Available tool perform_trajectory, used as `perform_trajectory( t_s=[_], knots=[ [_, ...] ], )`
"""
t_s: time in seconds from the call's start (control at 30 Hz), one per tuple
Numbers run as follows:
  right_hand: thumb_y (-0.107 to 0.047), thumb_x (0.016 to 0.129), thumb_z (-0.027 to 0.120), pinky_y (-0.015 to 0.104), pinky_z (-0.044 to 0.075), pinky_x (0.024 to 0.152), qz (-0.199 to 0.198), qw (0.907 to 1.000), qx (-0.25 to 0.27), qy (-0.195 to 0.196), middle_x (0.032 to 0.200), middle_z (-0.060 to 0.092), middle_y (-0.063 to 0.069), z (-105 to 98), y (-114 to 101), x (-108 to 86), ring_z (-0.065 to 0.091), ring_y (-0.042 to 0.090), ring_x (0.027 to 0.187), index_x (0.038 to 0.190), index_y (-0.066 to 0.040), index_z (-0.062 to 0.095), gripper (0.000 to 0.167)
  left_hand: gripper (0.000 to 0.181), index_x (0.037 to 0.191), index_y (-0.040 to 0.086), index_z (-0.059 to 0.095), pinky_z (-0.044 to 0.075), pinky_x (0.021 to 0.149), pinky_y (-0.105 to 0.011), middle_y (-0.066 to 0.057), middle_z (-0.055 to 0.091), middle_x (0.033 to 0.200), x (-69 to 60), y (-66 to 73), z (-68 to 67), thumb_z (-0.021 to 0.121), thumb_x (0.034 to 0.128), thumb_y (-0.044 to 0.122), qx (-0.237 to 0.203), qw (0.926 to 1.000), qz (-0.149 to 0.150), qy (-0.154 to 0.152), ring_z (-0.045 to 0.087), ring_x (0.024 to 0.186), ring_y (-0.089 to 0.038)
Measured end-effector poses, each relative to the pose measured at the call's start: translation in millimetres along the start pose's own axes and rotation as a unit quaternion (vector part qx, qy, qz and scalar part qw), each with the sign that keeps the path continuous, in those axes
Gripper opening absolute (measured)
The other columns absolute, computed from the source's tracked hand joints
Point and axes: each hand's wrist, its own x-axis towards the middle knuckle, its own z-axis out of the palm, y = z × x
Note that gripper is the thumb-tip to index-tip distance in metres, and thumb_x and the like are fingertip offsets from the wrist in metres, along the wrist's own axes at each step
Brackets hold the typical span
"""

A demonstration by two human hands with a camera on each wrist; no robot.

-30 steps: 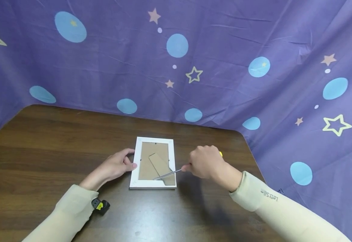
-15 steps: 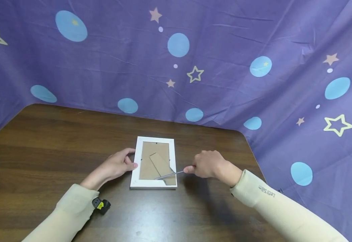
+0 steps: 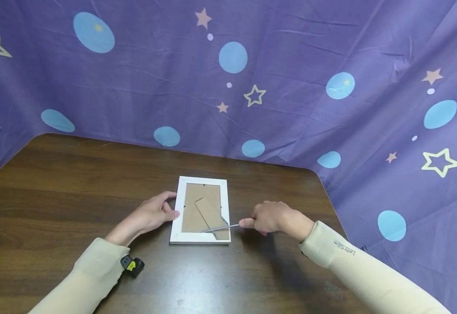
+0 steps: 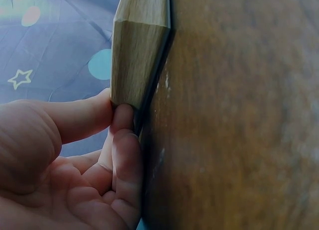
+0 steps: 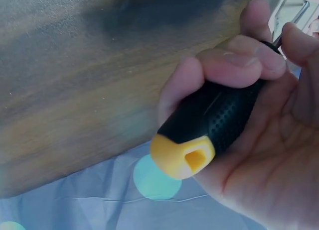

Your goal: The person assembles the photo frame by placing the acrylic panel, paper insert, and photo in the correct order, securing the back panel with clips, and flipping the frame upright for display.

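Observation:
A white picture frame (image 3: 177, 218) lies back side up on the table, its brown backing board (image 3: 192, 209) showing with a slanted stand leg (image 3: 209, 211) on it. My left hand (image 3: 148, 216) pinches the frame's left edge, thumb on top; in the left wrist view its fingers curl against the wood-grained side (image 4: 137, 56). My right hand (image 3: 273, 217) grips a screwdriver by its black handle (image 5: 219, 113) with a yellow end (image 5: 172, 158). The screwdriver's metal shaft (image 3: 228, 226) crosses the stand leg's lower part, and its tip is at the backing's lower edge. Whether the tip is wedged in cannot be told.
The brown wooden table (image 3: 75, 187) reaches back to a purple curtain (image 3: 142, 65) with stars and blue dots. A black wrist strap piece (image 3: 133, 266) juts from the left sleeve (image 3: 95, 266).
My right hand has come down and slightly right, so the screwdriver lies at a lower angle. The tip stays at the backing's lower edge. My left hand keeps its hold on the frame.

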Motion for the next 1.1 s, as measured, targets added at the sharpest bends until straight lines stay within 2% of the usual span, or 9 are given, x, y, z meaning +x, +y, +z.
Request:
perform_trajectory(
  t_s=[0.13,0.23,0.37,0.53,0.67,0.87,1.0,1.1],
  knots=[
    [-0.069,0.105,0.046,0.048,0.051,0.085,0.000,0.9996,0.023,-0.018,0.080,0.067,-0.006,3.3,1.4,2.6,0.061,0.018,0.084,0.060,-0.016,0.068,0.073,0.069,0.156,-0.006,0.041,0.048,0.085,-0.040,-0.009,0.069,0.093,-0.3,-0.8,-1.4,0.073,0.0996,0.017,0.001,1.0000,0.002,0.001,0.062,0.087,-0.021],
    [-0.069,0.105,0.045,0.047,0.050,0.085,-0.007,0.9992,0.035,-0.018,0.076,0.067,-0.005,6.9,3.1,3.6,0.060,0.017,0.082,0.059,-0.016,0.067,0.073,0.068,0.156,-0.006,0.042,0.047,0.084,-0.039,-0.009,0.069,0.093,-0.7,-1.4,-2.1,0.073,0.0996,0.018,0.001,1.0000,0.000,0.003,0.062,0.086,-0.021],
    [-0.068,0.104,0.048,0.042,0.051,0.077,-0.037,0.9986,0.035,0.018,0.065,0.063,-0.005,12.1,7.6,2.4,0.059,0.013,0.071,0.060,-0.019,0.066,0.069,0.068,0.156,-0.005,0.042,0.048,0.088,-0.043,-0.008,0.069,0.094,-1.4,-1.4,-1.9,0.073,0.0999,0.019,0.000,1.0000,0.000,0.000,0.063,0.088,-0.021],
    [-0.068,0.103,0.051,0.041,0.051,0.070,-0.071,0.9947,0.004,0.075,0.068,0.059,-0.009,14.1,13.1,0.0,0.058,0.011,0.070,0.071,-0.026,0.070,0.056,0.068,0.156,-0.005,0.042,0.048,0.092,-0.048,-0.007,0.070,0.094,-1.5,-0.8,-1.6,0.072,0.1003,0.019,-0.001,1.0000,0.003,-0.004,0.063,0.089,-0.020],
    [-0.068,0.103,0.051,0.042,0.052,0.068,-0.081,0.9921,-0.009,0.095,0.066,0.056,-0.009,13.9,15.4,-1.9,0.057,0.011,0.069,0.068,-0.027,0.068,0.056,0.069,0.157,-0.004,0.040,0.048,0.094,-0.049,-0.008,0.070,0.096,-1.1,-0.5,-1.3,0.072,0.1006,0.019,-0.002,1.0000,-0.004,-0.006,0.063,0.091,-0.021],
    [-0.067,0.103,0.051,0.041,0.050,0.067,-0.078,0.9929,0.006,0.090,0.063,0.051,-0.010,17.9,16.6,-3.9,0.055,0.011,0.066,0.068,-0.026,0.070,0.058,0.069,0.157,-0.004,0.040,0.047,0.094,-0.049,-0.008,0.069,0.096,-1.5,-0.6,-0.8,0.072,0.1005,0.019,-0.002,1.0000,-0.006,-0.005,0.063,0.091,-0.021],
    [-0.069,0.103,0.050,0.042,0.050,0.067,-0.063,0.9949,0.019,0.076,0.063,0.048,-0.010,20.9,15.7,-3.8,0.052,0.011,0.066,0.070,-0.024,0.074,0.061,0.068,0.156,-0.006,0.042,0.047,0.095,-0.050,-0.007,0.070,0.093,-1.2,-2.2,-0.4,0.073,0.0998,0.018,-0.001,1.0000,0.006,-0.002,0.064,0.090,-0.021],
    [-0.069,0.104,0.049,0.042,0.051,0.070,-0.049,0.9966,0.032,0.057,0.063,0.053,-0.010,21.5,13.5,-5.0,0.055,0.011,0.067,0.069,-0.023,0.074,0.063,0.068,0.155,-0.007,0.042,0.047,0.097,-0.052,-0.007,0.071,0.092,-0.8,-2.9,-0.2,0.073,0.0996,0.017,0.001,0.9999,0.012,-0.002,0.064,0.090,-0.021]
  ],
)
